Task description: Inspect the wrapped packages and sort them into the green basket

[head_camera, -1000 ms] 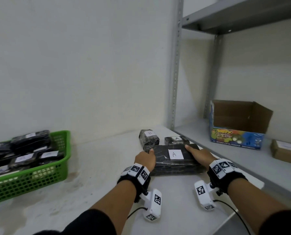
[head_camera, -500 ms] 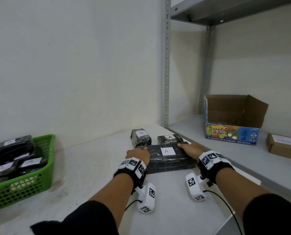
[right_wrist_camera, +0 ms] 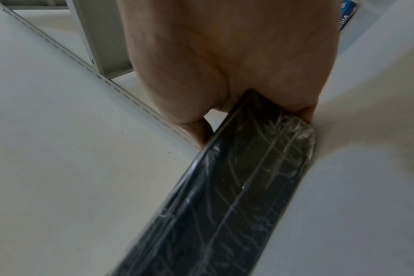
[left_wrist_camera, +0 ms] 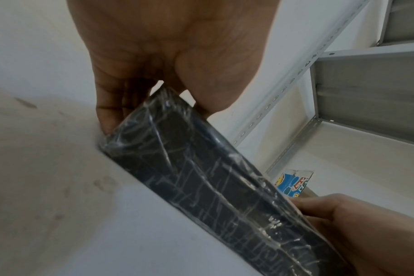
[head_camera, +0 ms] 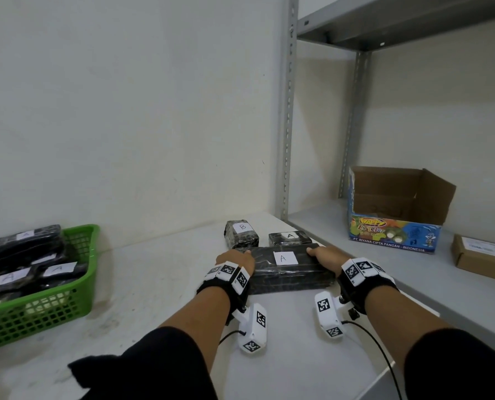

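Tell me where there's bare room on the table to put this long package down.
Bare tabletop lies between the green basket and the long package that the left hand and right hand grip. Behind the package it is crowded: package B and small package A. The basket is piled full.

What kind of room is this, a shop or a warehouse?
Probably a small stockroom or packing area: grey slotted-steel shelving, an open printed cardboard carton on the shelf, and a green plastic basket filled with lettered black wrapped packages.
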